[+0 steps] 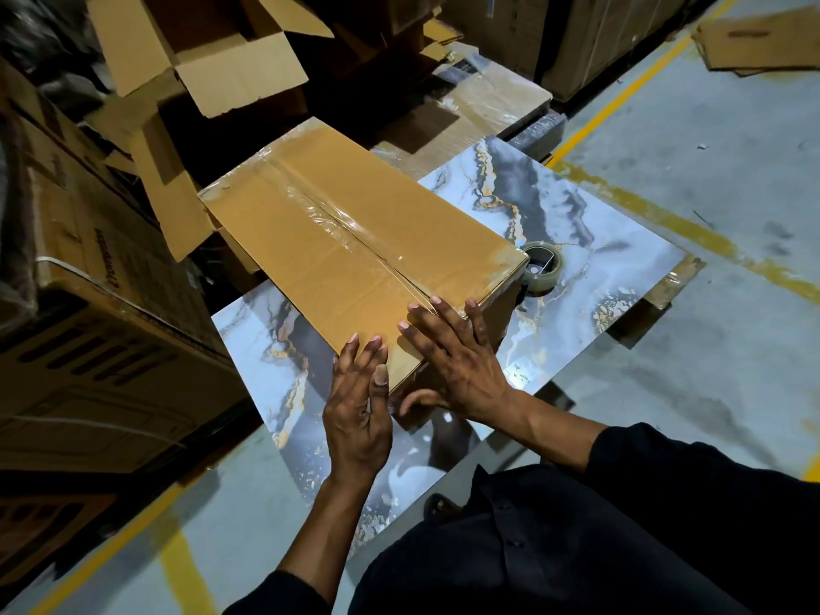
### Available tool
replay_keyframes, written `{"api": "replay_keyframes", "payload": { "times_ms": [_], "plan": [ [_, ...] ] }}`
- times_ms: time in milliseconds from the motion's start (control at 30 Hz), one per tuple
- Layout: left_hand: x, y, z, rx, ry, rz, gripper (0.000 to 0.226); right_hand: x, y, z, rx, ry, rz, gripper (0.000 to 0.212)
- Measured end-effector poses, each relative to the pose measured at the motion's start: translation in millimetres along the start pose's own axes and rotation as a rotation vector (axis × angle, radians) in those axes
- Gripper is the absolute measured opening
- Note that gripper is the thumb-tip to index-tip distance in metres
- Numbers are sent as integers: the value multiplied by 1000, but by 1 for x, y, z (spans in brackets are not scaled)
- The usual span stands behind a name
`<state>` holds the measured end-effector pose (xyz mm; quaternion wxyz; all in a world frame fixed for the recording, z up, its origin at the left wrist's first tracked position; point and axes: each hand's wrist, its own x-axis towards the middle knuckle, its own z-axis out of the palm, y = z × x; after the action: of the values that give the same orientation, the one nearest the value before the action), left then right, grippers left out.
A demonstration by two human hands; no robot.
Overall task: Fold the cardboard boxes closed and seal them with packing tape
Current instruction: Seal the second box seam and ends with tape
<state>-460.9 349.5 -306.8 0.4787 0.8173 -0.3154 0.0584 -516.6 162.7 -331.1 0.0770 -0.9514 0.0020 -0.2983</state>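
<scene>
Your box (pixel 355 241) lies on the marbled counter (pixel 599 277), its taped seam running away from you toward the upper left. Your right hand (pixel 452 352) presses flat on the near end; your left hand (pixel 355 406), fingers apart, touches the near corner. The tape roll (pixel 541 268) sits just right, nearer your right hand.

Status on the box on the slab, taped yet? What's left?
Done: the box is folded shut, with clear tape along its top seam. In hand: the right hand lies flat on the near end, pressing the tape over the edge; the left hand is open against the near corner. Left: the open box behind is unsealed. The tape roll sits on the slab.
</scene>
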Motion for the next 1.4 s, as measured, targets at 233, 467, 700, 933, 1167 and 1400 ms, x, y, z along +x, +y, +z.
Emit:
{"api": "replay_keyframes", "payload": {
  "times_ms": [233, 467, 700, 933, 1167, 1400],
  "plan": [
    [-2, 3, 5, -12, 45, -39, 36, -1, -9, 3, 5, -15, 50, 95],
    [8, 13, -9, -4, 62, -86, 34, -1, 10, -29, 238, 22, 9, 83],
    [65, 18, -45, -45, 183, -430, 37, 70, 63, -57, 310, 118, 261, 41],
    [138, -5, -43, -450, 241, -883, 84, 147, 123, -60, 436, -285, 591, 55],
    [184, -28, -23, -507, 297, -1049, 62, 210, 166, -20, 693, -551, 725, 77],
    [201, -31, -2, -175, 395, -1151, 77, 216, 185, 43, 972, -707, 673, 82]
  ]
}}
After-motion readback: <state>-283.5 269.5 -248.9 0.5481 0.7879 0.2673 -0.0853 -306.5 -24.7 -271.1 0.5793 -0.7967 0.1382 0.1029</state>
